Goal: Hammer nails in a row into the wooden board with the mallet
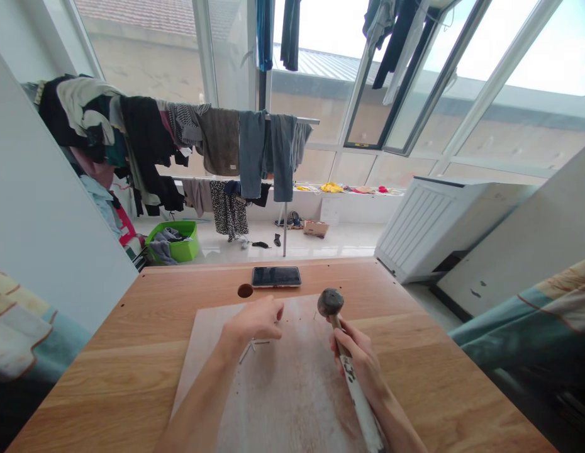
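My right hand (361,358) is wrapped around the handle of a mallet (331,303). Its dark rounded head points away from me, and the long handle is partly white and worn. Over the left part of a pale, scuffed board (297,384) hovers my left hand (255,321), fingers curled, thumb and forefinger apart with nothing visible between them. Several thin nails (248,350) lie loose on the board just below that hand. A thin nail (315,314) appears to stand upright in the board, left of the mallet head. Small dark specks dot the board.
Beneath the board is a wooden tabletop (146,340) with a round hole (245,290) and a phone (276,277) near its far edge. Beyond stand a laundry-hung rack (285,233), a green basket (186,250) and a white ribbed cabinet (424,220). Curtains (533,314) flank both sides.
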